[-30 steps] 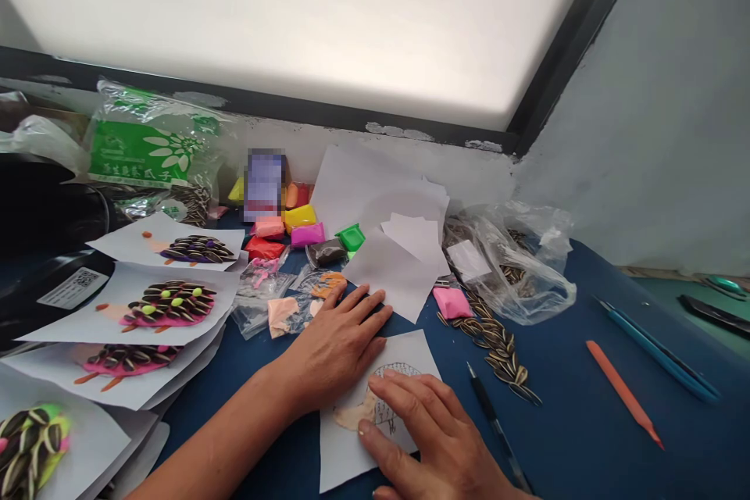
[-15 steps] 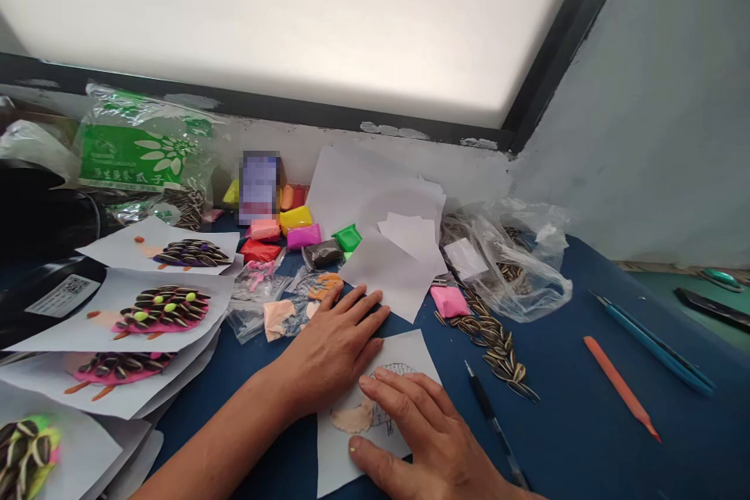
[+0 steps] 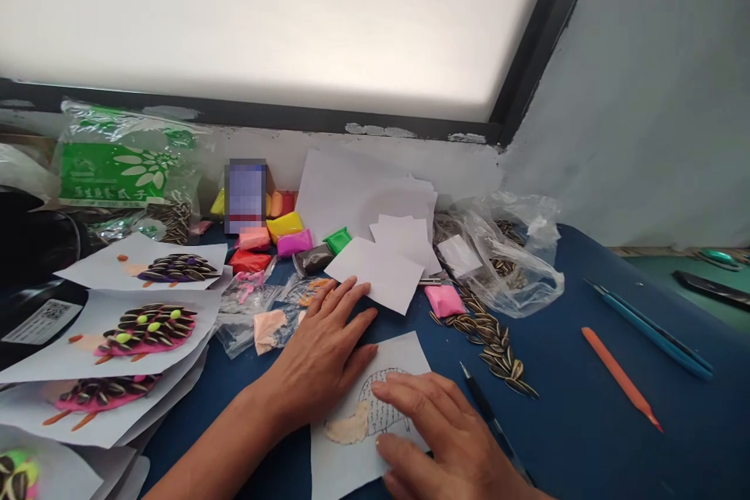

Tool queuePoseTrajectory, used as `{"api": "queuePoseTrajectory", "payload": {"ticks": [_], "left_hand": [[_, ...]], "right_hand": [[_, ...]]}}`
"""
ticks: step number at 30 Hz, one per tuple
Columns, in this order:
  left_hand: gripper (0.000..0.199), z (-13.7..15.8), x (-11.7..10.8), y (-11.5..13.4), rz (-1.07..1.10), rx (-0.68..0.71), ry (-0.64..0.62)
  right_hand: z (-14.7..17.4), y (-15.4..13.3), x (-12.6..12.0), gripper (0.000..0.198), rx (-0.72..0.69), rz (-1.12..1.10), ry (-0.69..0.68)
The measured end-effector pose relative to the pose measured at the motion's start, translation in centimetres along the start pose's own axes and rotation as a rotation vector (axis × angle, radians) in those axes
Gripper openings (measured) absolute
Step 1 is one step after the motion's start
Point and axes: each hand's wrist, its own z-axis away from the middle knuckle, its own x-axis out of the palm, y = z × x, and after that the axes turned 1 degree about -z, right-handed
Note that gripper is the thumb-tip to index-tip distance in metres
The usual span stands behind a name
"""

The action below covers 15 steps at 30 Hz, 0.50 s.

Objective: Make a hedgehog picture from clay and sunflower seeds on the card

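Note:
A sheet of white paper (image 3: 340,469) lies in front of me with a hedgehog-like drawing (image 3: 378,402) on it. Flattened peach clay (image 3: 348,428) covers the drawing's left end; the rest is inked lines. My left hand (image 3: 322,359) rests flat with fingers spread, its thumb side along the paper's upper left edge. Over the drawing's right side is my right hand (image 3: 439,430), fingers apart and holding nothing visible; it hides part of the outline. Beyond my left hand lies a lump of peach clay (image 3: 269,330) on a clear wrapper.
Finished seed-covered hedgehog pictures (image 3: 146,332) are stacked at left. Sunflower seeds (image 3: 498,348), a pen (image 3: 489,414), an orange clay tool (image 3: 621,379) and blue tweezers (image 3: 650,332) lie at right. Coloured clay packets (image 3: 294,243) and blank sheets (image 3: 380,269) are behind.
My right hand has drawn slightly right, so more of the peach clay and drawing shows. My left hand stays spread flat. The camera view has shifted a little.

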Motion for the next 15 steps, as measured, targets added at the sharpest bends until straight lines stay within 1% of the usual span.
{"api": "queuePoseTrajectory", "payload": {"ticks": [2, 5, 7, 9, 12, 15], "left_hand": [[0.032, 0.0, 0.0, -0.2, 0.052, -0.001, -0.018], [0.033, 0.1, 0.3, -0.9, 0.180, -0.041, -0.027], [0.036, 0.2, 0.6, -1.4, 0.277, -0.093, 0.016], [0.040, 0.4, 0.9, -1.8, 0.344, -0.120, 0.070], [0.042, 0.4, 0.9, -1.8, 0.313, -0.065, 0.108], [0.040, 0.1, 0.3, -1.3, 0.171, 0.024, 0.140]], "right_hand": [[-0.3, 0.4, -0.6, 0.017, 0.065, -0.046, -0.036], [-0.6, 0.8, -1.3, 0.020, 0.185, -0.144, -0.106], [-0.7, 1.0, -1.4, 0.024, 0.231, -0.174, -0.133], [-0.6, 1.1, -1.4, 0.026, 0.231, -0.179, -0.148], [-0.6, 1.7, -1.3, 0.025, 0.227, -0.150, -0.174], [-0.7, 2.2, -1.5, 0.019, 0.272, -0.110, -0.224]]}}
